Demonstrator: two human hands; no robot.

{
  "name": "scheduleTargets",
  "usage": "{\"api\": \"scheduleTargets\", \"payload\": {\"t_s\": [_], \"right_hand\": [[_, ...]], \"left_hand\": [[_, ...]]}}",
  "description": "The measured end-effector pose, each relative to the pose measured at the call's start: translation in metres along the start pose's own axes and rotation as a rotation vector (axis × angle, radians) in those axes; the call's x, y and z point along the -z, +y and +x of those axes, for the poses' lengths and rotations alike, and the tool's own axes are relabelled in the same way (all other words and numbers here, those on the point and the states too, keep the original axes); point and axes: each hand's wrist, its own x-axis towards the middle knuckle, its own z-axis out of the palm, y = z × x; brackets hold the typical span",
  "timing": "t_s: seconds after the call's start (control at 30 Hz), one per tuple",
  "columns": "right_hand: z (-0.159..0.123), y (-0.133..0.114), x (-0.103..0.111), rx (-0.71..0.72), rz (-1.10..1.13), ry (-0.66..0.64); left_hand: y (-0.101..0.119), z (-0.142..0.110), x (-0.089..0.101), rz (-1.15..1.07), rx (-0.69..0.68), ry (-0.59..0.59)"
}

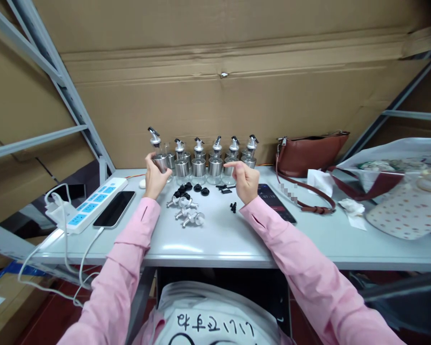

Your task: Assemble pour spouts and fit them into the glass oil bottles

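At the left end of a row of bottles, my left hand (156, 178) is wrapped round an oil dispenser bottle (160, 162) with a steel sleeve and a black-and-silver pour spout. That bottle is raised above its neighbours and slightly tilted. My right hand (244, 179) has its index finger stretched left and the other fingers curled, with no held thing showing. Its fingertip is close to a steel-sleeved bottle (216, 166) in the front row; whether they touch I cannot tell. Nearer me lie black stoppers (182, 191), silver spouts (191, 218), black flip caps (224, 188) and tiny black parts (233, 207).
A power strip (96, 203) with white cables and a phone (115, 209) lie at the left. Another phone (275, 203) lies beside my right wrist. Further right are a brown handbag (311, 153), crumpled tissues (352, 207) and a dotted bag (404, 218). Cardboard (237, 105) stands behind the table (208, 247).
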Motion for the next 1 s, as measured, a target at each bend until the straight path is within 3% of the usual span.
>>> {"api": "scheduleTargets", "payload": {"t_s": [0.3,0.5,0.63,0.83,1.0], "right_hand": [[-0.002,0.007,0.004,-0.078,-0.076,-0.031],[-0.003,0.009,0.005,-0.101,-0.102,-0.028],[-0.004,0.011,0.005,-0.106,-0.121,-0.057],[-0.004,0.015,0.008,-0.116,-0.181,-0.083],[-0.006,0.019,0.011,-0.127,-0.242,-0.144]], "left_hand": [[-0.039,-0.005,-0.019,-0.017,0.094,-0.154],[-0.056,-0.003,-0.026,-0.112,-0.018,-0.175],[-0.057,-0.004,-0.025,-0.082,-0.066,-0.169],[-0.055,-0.007,-0.022,0.019,0.012,-0.188],[-0.047,-0.008,-0.018,0.067,0.003,-0.102]]}}
